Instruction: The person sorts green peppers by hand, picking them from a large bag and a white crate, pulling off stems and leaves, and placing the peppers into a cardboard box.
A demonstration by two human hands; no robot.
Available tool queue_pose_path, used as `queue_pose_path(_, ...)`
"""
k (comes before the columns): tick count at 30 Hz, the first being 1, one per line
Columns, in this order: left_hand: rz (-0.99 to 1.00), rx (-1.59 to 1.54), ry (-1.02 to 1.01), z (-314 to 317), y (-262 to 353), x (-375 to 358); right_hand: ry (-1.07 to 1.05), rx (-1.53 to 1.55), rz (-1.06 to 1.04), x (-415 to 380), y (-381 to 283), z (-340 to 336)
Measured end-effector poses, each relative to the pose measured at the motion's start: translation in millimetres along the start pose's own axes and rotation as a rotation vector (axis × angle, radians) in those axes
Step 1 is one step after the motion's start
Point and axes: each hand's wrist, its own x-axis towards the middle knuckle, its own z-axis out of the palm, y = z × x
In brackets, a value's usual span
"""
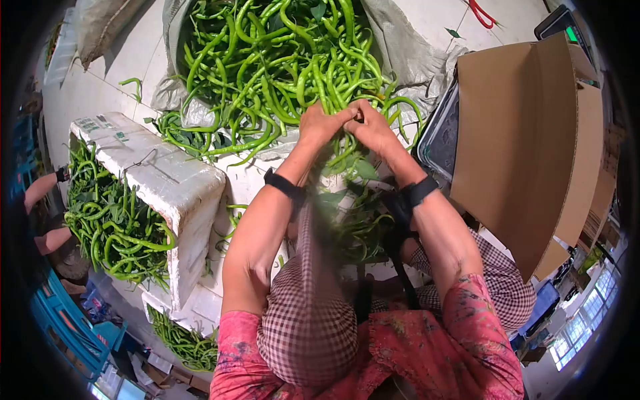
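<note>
Long green chili peppers (pixel 267 73) fill and spill from an open woven sack in front of me. At its near edge, my left hand (pixel 321 125) is closed around a small bunch of peppers (pixel 320 83), whose long ends point toward the pile. Close beside it, my right hand (pixel 375 128) is closed too, thumb and fingers pinched at the same bunch. A few peppers (pixel 343 152) hang below, between my wrists. What exactly lies inside the fingers is partly hidden. Both wrists wear dark bands.
On the left, a tipped white foam box (pixel 150 160) holds more green chili peppers; another person's arms (pixel 47 207) reach toward it. More peppers (pixel 187 340) lie lower left. Brown cardboard (pixel 513 140) and a dark crate (pixel 440 140) stand on the right. Leaves and peppers (pixel 360 227) lie beneath my forearms.
</note>
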Motion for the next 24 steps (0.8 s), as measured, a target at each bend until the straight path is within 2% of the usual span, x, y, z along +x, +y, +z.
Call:
queue_pose_path(1,0.002,0.000,-0.002,-5.8,8.1,-7.2,0.002,0.000,0.001,-9.8,-10.9,-2.9)
queue_pose_path(4,0.098,-0.498,-0.129,-34.9,42.9,-43.8,-0.012,0.245,-0.214,-39.0,-35.4,-5.0)
queue_pose_path(5,0.089,-0.502,-0.098,-46.8,53.8,-54.6,-0.009,0.251,-0.215,-47.5,-44.9,-7.6)
queue_pose_path(7,0.137,-0.686,-0.115,-62.5,60.5,-66.8,-0.143,0.603,-0.232,-61.4,-63.1,-11.9)
queue_pose_path(8,0.259,-0.735,-0.062,-61.6,52.4,-64.1,-0.151,0.651,-0.282,-63.9,-61.7,-9.4)
queue_pose_path(9,0.262,-0.729,-0.057,-64.4,55.1,-69.2,-0.155,0.656,-0.288,-69.9,-67.1,-9.9)
queue_pose_path(11,0.242,-0.798,-0.002,-70.3,61.0,-83.4,0.075,0.646,-0.192,-80.9,-81.0,-13.4)
queue_pose_path(12,0.232,-0.653,0.046,-73.5,48.6,-77.3,0.193,0.584,-0.247,-79.0,-75.3,-16.4)
queue_pose_path(13,0.231,-0.649,0.051,-76.2,37.7,-74.3,0.286,0.644,-0.239,-76.4,-69.0,-17.2)
queue_pose_path(15,0.089,-0.755,0.142,-79.9,25.7,-69.8,0.273,0.628,-0.120,-73.0,-42.7,-21.3)
queue_pose_path(16,0.156,-0.876,0.106,-85.2,35.3,-80.1,0.282,0.633,-0.122,-73.5,-32.4,-24.9)
queue_pose_path(19,0.273,-0.893,0.080,-95.1,28.1,-81.1,0.195,0.569,-0.022,-85.0,-9.3,-21.7)
queue_pose_path(21,0.147,-0.913,-0.063,-106.2,28.1,-91.5,0.033,0.597,0.018,-94.0,-6.4,-21.5)
queue_pose_path(24,0.246,-1.014,-0.127,-114.2,40.4,-113.8,-0.036,0.648,-0.028,-106.2,-19.6,-16.3)
